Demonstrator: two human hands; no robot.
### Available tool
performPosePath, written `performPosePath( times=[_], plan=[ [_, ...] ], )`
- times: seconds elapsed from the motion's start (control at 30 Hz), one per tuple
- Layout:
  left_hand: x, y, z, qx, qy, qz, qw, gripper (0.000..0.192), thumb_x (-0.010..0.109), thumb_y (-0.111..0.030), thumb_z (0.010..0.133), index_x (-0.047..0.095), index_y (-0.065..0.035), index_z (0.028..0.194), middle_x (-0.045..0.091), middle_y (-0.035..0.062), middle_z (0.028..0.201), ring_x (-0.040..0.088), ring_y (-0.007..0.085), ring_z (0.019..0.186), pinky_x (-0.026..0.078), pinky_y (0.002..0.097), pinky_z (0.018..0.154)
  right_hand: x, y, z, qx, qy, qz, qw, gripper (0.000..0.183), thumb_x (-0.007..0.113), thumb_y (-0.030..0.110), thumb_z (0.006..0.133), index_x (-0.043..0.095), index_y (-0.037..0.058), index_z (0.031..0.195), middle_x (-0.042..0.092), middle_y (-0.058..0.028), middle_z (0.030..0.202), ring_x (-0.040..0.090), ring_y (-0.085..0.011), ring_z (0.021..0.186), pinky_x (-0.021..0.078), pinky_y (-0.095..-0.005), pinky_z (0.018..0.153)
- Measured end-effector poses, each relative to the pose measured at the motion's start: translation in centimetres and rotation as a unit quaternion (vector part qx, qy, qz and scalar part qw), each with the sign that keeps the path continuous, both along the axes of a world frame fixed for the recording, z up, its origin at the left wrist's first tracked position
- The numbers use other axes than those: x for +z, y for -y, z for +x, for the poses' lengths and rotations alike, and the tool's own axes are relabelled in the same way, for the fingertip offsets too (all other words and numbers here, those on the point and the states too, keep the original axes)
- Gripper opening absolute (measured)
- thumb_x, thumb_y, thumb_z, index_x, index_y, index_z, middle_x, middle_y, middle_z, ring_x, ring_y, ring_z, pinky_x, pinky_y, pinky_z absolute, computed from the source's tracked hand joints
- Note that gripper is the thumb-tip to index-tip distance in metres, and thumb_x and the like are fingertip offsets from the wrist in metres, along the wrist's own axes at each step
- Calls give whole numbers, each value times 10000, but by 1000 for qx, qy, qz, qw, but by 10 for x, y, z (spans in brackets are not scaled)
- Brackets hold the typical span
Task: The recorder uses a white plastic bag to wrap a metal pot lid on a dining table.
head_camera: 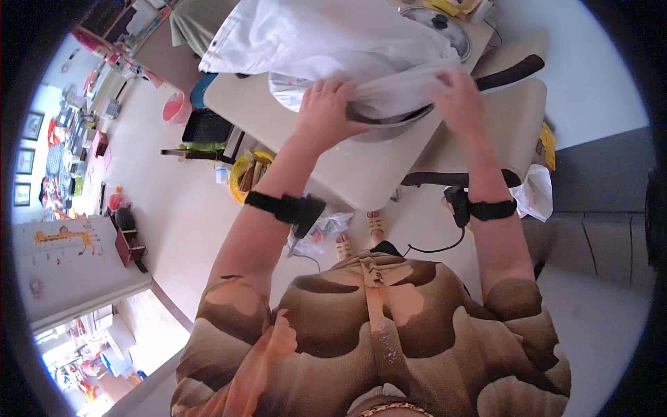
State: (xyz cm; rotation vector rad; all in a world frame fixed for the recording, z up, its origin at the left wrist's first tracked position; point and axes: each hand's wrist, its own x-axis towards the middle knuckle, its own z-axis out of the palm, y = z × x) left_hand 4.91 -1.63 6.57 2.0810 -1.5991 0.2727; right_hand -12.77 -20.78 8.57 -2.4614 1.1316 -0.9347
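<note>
A large white cloth [333, 36], perhaps a sack, lies heaped over a round metal pan [380, 134] on a pale table [359, 174]. The pan's near rim and part of its dark inside show below the cloth; the rest is covered. My left hand [324, 112] grips the cloth at the pan's left side, its thumb near the rim. On the right, my right hand [461, 104] is slightly blurred and pinches the cloth's edge just beyond the rim. A glass lid [440, 31] with a black knob sits behind the cloth at the back right.
A pale chair [484, 120] with dark armrests stands against the table's right side. Left of the table, a yellow basket [237, 180] and a pink bin [176, 108] stand low. A plastic bag [331, 221] lies on the floor by my feet.
</note>
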Motion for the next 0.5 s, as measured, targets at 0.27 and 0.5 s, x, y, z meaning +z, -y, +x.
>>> performPosePath(
  times=[0.27, 0.5],
  plan=[
    [8, -2, 0, 9, -55, 58, 997, 687, 826, -292, 552, 558, -85, 1149, 543, 99, 1139, 468, 323, 1118, 362, 422, 982, 18, -2, 26, 292, -280, -37, 914, 736, 749, 313, 630, 468, 126, 1284, 479, -106, 1306, 419, -290, 1234, 243, -452, 1085],
    [7, 0, -2, -16, -68, 55, 996, 694, 823, -328, 575, 547, -100, 1169, 527, 107, 1172, 450, 344, 1138, 356, 443, 989, 14, 0, 23, 283, -312, -45, 906, 776, 778, 387, 594, 475, 126, 1259, 509, -138, 1241, 433, -346, 1212, 271, -488, 1066]
  ],
)
